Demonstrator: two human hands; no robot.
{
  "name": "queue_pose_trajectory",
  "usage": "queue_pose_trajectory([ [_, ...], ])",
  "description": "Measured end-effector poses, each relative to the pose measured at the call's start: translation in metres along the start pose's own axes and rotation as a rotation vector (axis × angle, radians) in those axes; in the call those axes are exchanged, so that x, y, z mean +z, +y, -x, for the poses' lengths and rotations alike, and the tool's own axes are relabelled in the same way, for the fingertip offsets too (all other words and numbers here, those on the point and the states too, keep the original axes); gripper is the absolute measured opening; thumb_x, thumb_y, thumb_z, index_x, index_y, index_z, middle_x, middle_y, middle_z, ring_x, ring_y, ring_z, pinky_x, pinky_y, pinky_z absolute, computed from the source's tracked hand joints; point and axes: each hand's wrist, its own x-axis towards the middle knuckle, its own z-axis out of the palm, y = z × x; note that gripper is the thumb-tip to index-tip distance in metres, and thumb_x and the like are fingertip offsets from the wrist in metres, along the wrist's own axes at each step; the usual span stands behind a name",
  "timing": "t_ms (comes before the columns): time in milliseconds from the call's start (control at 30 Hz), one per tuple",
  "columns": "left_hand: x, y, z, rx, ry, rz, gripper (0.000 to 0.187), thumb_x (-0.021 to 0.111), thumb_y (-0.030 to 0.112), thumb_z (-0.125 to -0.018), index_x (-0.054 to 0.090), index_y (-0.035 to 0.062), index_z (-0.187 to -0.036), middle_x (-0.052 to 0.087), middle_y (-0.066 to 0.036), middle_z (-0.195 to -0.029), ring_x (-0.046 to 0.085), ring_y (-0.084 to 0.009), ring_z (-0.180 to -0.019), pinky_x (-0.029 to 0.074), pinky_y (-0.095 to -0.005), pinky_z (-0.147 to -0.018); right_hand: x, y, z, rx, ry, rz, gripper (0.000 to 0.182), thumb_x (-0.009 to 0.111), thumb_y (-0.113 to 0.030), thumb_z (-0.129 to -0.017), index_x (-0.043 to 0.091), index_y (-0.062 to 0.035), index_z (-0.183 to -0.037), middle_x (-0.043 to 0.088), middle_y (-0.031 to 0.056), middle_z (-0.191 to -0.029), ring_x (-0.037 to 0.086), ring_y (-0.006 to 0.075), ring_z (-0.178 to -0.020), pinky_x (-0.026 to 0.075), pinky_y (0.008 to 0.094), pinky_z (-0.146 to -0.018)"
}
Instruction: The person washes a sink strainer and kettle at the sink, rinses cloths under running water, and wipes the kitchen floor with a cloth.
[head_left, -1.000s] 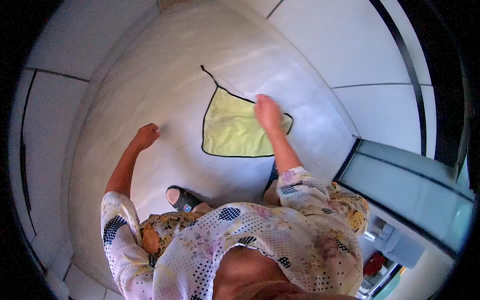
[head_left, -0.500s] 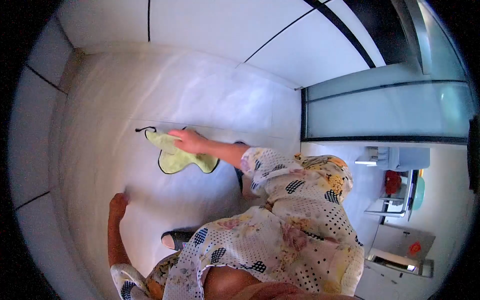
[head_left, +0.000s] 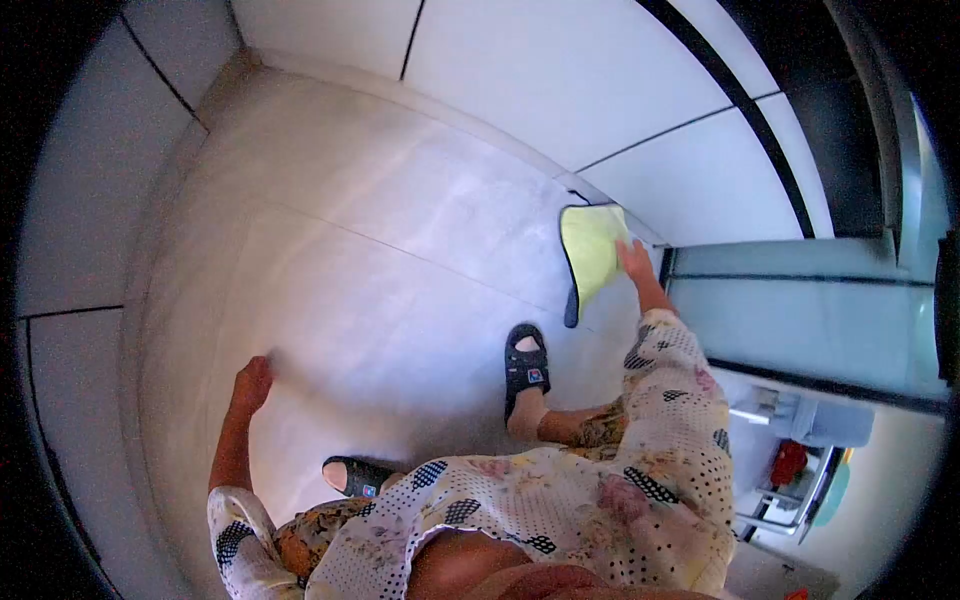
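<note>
A yellow-green cleaning cloth (head_left: pixel 592 245) with dark edging hangs from my right hand (head_left: pixel 634 260), whose fingers close on its right edge. The cloth is spread and slopes down to a dark-edged corner above my right slipper (head_left: pixel 526 362). At its top, a short dark loop sticks out toward the base of the white wall panels. My left hand (head_left: pixel 254 385) is off to the left over the pale floor, fingers curled into a fist with nothing visible in them. A dark shadow lies beside its knuckles.
White panels (head_left: pixel 560 80) with dark seams border the pale floor (head_left: pixel 380 290) at the top, and more panels stand on the left. A frosted-glass door (head_left: pixel 800 320) with a dark frame is at right. My left slipper (head_left: pixel 355 477) is below centre. Beyond the door stands a metal rack (head_left: pixel 805 505).
My right hand has swung to the right with the cloth, from mid-floor toward the panels and door frame, and the cloth has spread out. My left hand stays nearly in place.
</note>
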Motion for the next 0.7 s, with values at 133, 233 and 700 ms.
queue_pose_trajectory([
  [133, -0.005, 0.001, 0.017, 0.003, 0.126, -0.176, 0.072, 0.071, 0.018, -0.070, 0.035, 0.0043, -0.131, 0.038, -0.018, -0.132, 0.035, -0.0339, -0.122, 0.037, -0.0386, -0.098, 0.098, 0.040, -0.014, -0.206, 0.148, 0.271, 0.074, 0.047, -0.054, -0.082, 0.029, -0.0053, -0.136, 0.029, 0.0218, -0.138, 0.024, 0.0370, -0.130, 0.024, 0.0508, -0.102],
  [233, -0.003, -0.004, 0.026, -0.120, 0.017, -0.345, 0.100, 0.077, 0.026, -0.063, 0.015, 0.0077, -0.140, 0.018, -0.017, -0.143, 0.017, -0.0362, -0.132, 0.036, -0.0438, -0.099, 0.144, -0.040, 0.028, -0.121, 0.294, 0.392, 0.064, 0.047, -0.043, -0.085, 0.029, -0.0115, -0.138, 0.024, 0.0162, -0.143, 0.016, 0.0330, -0.134, 0.021, 0.0605, -0.099],
  [700, 0.010, 0.078, 0.049, -0.335, 0.003, -0.488, 0.127, 0.084, 0.033, -0.047, 0.003, 0.0048, -0.140, 0.002, -0.025, -0.144, 0.006, -0.0449, -0.132, 0.044, -0.0478, -0.091, 0.272, -0.314, 0.098, -1.187, 0.195, -0.026, 0.030, 0.041, -0.010, -0.082, 0.056, -0.0055, -0.108, 0.056, 0.0155, -0.110, 0.052, 0.0309, -0.102, 0.035, 0.0487, -0.084],
])
